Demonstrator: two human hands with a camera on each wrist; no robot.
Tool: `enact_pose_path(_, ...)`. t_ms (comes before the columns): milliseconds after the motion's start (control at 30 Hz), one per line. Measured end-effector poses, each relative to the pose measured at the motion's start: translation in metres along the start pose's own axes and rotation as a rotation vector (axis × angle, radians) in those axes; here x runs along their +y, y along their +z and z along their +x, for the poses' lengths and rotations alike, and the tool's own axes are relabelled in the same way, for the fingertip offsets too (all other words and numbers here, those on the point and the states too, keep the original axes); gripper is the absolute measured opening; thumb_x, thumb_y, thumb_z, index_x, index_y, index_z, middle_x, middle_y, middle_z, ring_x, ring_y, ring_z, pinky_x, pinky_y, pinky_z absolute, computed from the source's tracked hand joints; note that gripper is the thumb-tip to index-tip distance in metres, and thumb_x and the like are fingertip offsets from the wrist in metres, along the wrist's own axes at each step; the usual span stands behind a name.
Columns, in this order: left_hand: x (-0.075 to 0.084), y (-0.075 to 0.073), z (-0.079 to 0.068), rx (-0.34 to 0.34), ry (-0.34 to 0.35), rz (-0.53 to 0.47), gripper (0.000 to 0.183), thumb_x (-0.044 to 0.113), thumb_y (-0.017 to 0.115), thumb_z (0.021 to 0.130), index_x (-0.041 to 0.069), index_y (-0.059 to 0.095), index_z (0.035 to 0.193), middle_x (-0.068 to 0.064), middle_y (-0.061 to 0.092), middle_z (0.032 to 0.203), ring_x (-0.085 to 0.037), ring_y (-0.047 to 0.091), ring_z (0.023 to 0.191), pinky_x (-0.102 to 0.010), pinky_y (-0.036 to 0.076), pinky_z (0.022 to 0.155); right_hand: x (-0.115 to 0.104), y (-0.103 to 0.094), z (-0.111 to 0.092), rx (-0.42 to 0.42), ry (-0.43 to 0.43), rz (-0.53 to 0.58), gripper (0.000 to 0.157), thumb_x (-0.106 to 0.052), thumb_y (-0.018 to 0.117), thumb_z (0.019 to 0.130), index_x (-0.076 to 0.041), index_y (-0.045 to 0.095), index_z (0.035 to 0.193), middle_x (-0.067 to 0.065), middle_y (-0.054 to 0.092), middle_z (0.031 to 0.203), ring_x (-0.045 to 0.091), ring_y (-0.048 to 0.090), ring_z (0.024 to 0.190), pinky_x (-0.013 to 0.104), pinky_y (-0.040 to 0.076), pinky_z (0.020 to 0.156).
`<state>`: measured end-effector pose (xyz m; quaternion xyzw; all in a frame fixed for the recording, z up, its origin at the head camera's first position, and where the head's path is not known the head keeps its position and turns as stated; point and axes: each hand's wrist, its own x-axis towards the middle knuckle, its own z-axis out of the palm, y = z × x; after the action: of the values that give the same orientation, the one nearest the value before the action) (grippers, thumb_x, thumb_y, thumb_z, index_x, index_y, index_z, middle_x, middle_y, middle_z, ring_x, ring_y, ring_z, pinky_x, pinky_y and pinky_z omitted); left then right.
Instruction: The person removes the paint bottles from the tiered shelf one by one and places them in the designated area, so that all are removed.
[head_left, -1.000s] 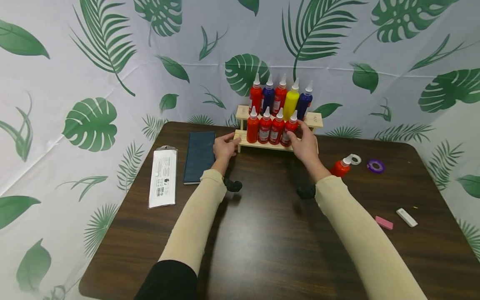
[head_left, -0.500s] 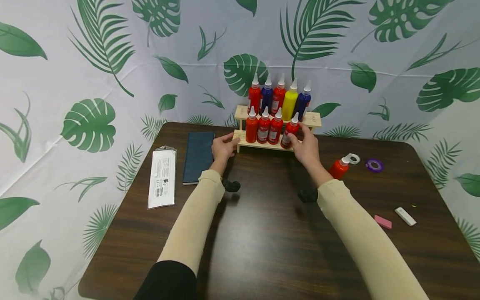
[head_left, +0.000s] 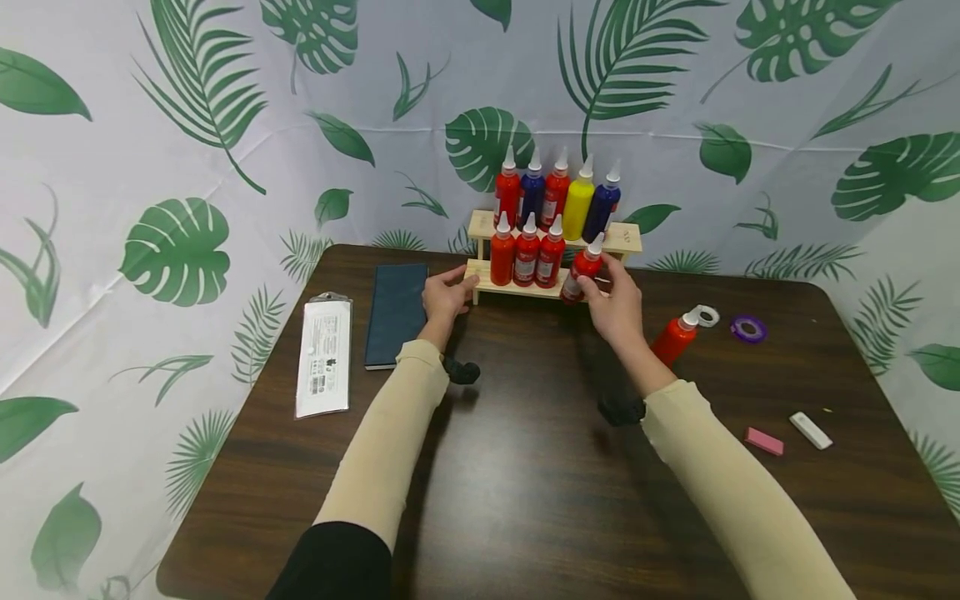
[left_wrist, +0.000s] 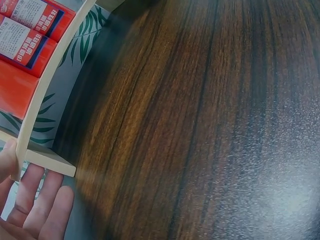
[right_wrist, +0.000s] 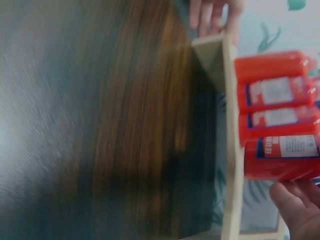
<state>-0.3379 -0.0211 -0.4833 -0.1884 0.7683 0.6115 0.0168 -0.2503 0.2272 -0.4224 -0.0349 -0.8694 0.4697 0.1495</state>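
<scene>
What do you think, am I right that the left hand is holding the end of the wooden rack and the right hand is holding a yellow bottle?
Not quite: the right hand is holding a red bottle, as the head view shows. The left hand is holding the end of the wooden rack.

Rack (head_left: 625, 238): pale wood, smooth, matt. Red bottles (head_left: 551, 260) on the rack: smooth plastic, glossy from where I stand. Table (head_left: 517, 475) beneath the rack: dark wood-grain top, sheen noted. Backdrop (head_left: 292, 171) behind the rack: creased cloth, matt. Book (head_left: 397, 317) left of the rack: matt cover.
</scene>
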Motion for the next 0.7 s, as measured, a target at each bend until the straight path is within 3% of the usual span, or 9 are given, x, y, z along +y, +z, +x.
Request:
enact_pose_path(300,0.0,0.0,0.0,0.002,0.015,0.002,0.037,0.034,0.078,0.08,0.029,0.071,0.117,-0.002,0.074,0.096,-0.012,0.07,0.078,-0.03,0.058,0.06,0.007,-0.031,-0.059,-0.042,-0.045,-0.004,0.052,-0.022,0.066,0.092,-0.004,0.049,0.138,0.021,0.059,0.126,0.036,0.058,0.111,0.051,0.046,0.096)
enact_pose_path(533,-0.001,-0.001,0.0,0.002,0.007,0.0,0.037,0.033,0.078,0.08,0.03,0.072,0.116,-0.001,0.073,0.098,-0.013,0.07,0.078,-0.03,0.058,0.061,0.041,-0.061,-0.105,-0.008,-0.031,-0.086,0.05,-0.019,0.068,0.091,0.001,0.051,0.134,0.025,0.061,0.12,0.039,0.058,0.109,0.053,0.045,0.094)
enact_pose_path(700,-0.002,-0.002,-0.001,-0.003,0.013,-0.012,0.036,0.033,0.078,0.081,0.029,0.072,0.116,-0.002,0.073,0.097,-0.014,0.07,0.079,-0.031,0.058,0.062,0.064,-0.081,-0.126,0.048,0.012,-0.152,0.05,-0.02,0.067,0.091,-0.001,0.051,0.134,0.021,0.06,0.124,0.036,0.058,0.111,0.053,0.045,0.092)
